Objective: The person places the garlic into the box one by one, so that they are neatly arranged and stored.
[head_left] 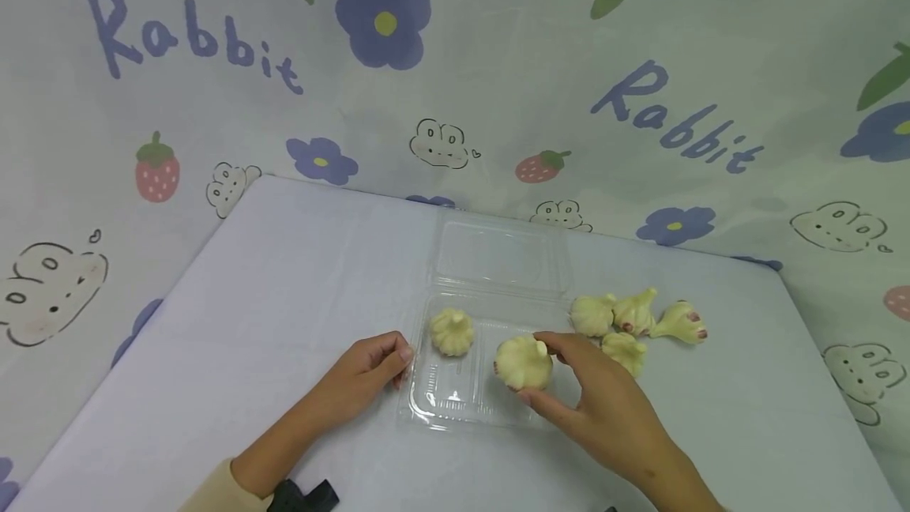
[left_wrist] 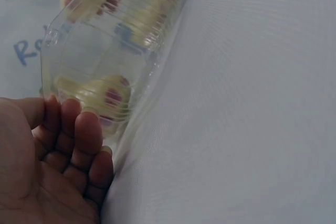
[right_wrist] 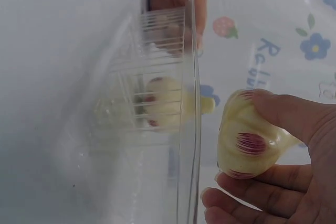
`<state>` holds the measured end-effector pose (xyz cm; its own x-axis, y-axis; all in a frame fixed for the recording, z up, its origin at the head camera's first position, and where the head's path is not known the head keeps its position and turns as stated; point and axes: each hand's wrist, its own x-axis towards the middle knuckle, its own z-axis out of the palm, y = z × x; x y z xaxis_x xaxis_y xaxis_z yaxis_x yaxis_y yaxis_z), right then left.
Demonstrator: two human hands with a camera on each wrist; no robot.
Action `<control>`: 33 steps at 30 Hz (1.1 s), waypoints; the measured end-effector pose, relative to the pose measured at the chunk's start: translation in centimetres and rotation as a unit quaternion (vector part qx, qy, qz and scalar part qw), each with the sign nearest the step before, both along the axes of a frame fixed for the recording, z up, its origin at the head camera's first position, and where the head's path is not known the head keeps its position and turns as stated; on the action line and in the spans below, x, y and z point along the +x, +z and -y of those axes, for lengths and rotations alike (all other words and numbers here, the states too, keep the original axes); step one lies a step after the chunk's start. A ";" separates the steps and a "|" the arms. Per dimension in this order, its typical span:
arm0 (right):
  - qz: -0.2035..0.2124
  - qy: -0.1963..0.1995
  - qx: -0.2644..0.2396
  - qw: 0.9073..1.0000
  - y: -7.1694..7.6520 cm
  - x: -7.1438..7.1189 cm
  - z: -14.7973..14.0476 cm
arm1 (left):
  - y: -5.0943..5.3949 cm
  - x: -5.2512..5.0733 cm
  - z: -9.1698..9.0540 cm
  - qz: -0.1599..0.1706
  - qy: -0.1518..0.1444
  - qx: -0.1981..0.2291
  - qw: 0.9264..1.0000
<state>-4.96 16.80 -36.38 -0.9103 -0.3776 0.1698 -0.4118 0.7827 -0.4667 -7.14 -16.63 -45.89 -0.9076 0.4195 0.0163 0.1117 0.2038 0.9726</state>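
Observation:
My right hand [head_left: 611, 401] pinches a garlic bulb [head_left: 524, 363] between thumb and fingers, above the right part of a clear plastic container [head_left: 444, 409]. In the right wrist view, this pale yellow bulb with purple patches [right_wrist: 247, 140] is apart from the container wall [right_wrist: 191, 103]. At the container's left side my left hand [head_left: 373, 370] grips its rim, the thumb against the fingers [left_wrist: 86, 135] in the left wrist view. Another garlic bulb [head_left: 452, 332] sits inside, in the left part of the container.
Right of the container several garlic bulbs lie together, among them one with a long neck [head_left: 682, 323]. The container's open lid [head_left: 498, 255] lies flat behind it. A white cloth covers the table [head_left: 284, 291]; a printed curtain [head_left: 490, 85] hangs behind.

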 end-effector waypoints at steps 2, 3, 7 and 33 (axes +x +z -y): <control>0.001 0.004 -0.001 1.000 -0.1 0.0 0.2 | 0.0 0.0 0.0 0.000 -0.001 0.000 1.000; 0.001 0.006 -0.001 1.000 -0.1 -0.1 0.3 | 0.1 0.0 0.0 0.000 -0.001 0.000 1.000; 0.004 0.014 -0.004 1.000 -0.3 -0.3 0.6 | 0.2 0.0 0.0 -0.001 -0.001 -0.002 1.000; 0.007 0.060 -0.024 0.998 -2.0 -0.4 3.3 | 0.3 0.1 0.0 -0.007 0.000 -0.005 1.000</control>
